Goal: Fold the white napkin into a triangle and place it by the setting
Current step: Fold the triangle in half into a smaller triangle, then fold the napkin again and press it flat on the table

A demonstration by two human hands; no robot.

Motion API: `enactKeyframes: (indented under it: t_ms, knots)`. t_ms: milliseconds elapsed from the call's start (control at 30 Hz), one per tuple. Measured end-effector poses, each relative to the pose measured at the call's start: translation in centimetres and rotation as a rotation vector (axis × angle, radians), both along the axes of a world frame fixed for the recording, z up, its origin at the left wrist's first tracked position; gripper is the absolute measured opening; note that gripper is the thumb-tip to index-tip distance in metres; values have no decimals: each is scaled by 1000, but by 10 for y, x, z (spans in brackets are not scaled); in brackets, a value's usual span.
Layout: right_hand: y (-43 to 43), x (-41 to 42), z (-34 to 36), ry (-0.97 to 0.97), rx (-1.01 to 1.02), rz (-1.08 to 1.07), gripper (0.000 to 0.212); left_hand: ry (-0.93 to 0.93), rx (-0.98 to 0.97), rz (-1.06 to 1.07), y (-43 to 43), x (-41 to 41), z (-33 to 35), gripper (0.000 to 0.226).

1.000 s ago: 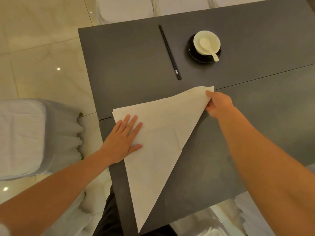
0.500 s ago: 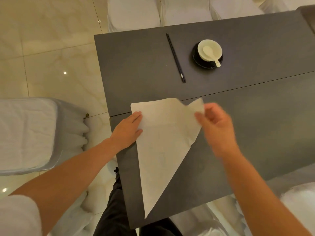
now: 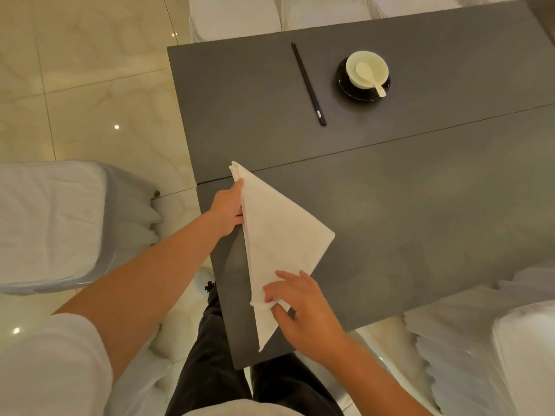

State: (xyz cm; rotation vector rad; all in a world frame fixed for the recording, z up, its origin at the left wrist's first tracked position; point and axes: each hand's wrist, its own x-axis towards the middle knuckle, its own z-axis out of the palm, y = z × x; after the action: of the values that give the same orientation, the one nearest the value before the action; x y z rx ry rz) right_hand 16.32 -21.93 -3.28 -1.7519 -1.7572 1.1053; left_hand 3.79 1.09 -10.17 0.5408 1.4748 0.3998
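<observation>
The white napkin [image 3: 277, 235] lies folded into a narrow triangle near the left front of the dark table [image 3: 420, 190], its tip hanging toward the front edge. My left hand [image 3: 229, 210] grips the napkin's left edge near the upper corner, fingers tucked under the cloth. My right hand [image 3: 303, 307] pinches a folded-over corner of the napkin low down, near the tip. The setting sits at the far side: black chopsticks [image 3: 308, 84] and a white bowl with a white spoon [image 3: 367, 69] on a black saucer [image 3: 350, 88].
White-covered chairs stand to the left [image 3: 54, 223], at the right front [image 3: 495, 340] and beyond the far table edge [image 3: 234, 16]. A seam [image 3: 420, 132] crosses the table. My dark trousers [image 3: 216, 355] show below the front edge. The floor is glossy tile.
My right hand carried the napkin's right corner over and down toward the tip, making a narrower triangle. My left hand shifted from pressing flat to gripping the left edge.
</observation>
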Motion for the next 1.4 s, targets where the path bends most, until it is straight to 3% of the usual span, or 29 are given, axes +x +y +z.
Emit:
enactKeyframes:
  t_ms: [200,467,800,933,1000,1167,1233,1300,1400]
  knots:
    - [-25,9,-32,-153,-102,112,14,-3,14,3,-2,-3,-2,33]
    - [-48,-11,-56,-466,-89,202,13,61,48,-7,0,1,-8,29]
    - [-61,-11,-64,-506,-93,259,14,55,47,-17,4,2,-7,30]
    - [-81,-19,-72,-592,-165,417,49,45,67,-37,12,1,-5,28]
    - [-90,-19,-74,-616,-213,499,65,83,126,-34,20,0,-4,15]
    - [-83,-16,-67,-627,-332,610,75,185,233,-41,37,-5,-9,14]
    - [-76,-17,-62,-640,-356,644,73,234,249,-59,39,-7,-14,10]
    - [-72,-20,-55,-617,-330,610,59,333,303,-108,40,-8,-20,10]
    - [-58,-18,-41,-506,-219,358,35,507,435,-219,39,-9,-17,29]
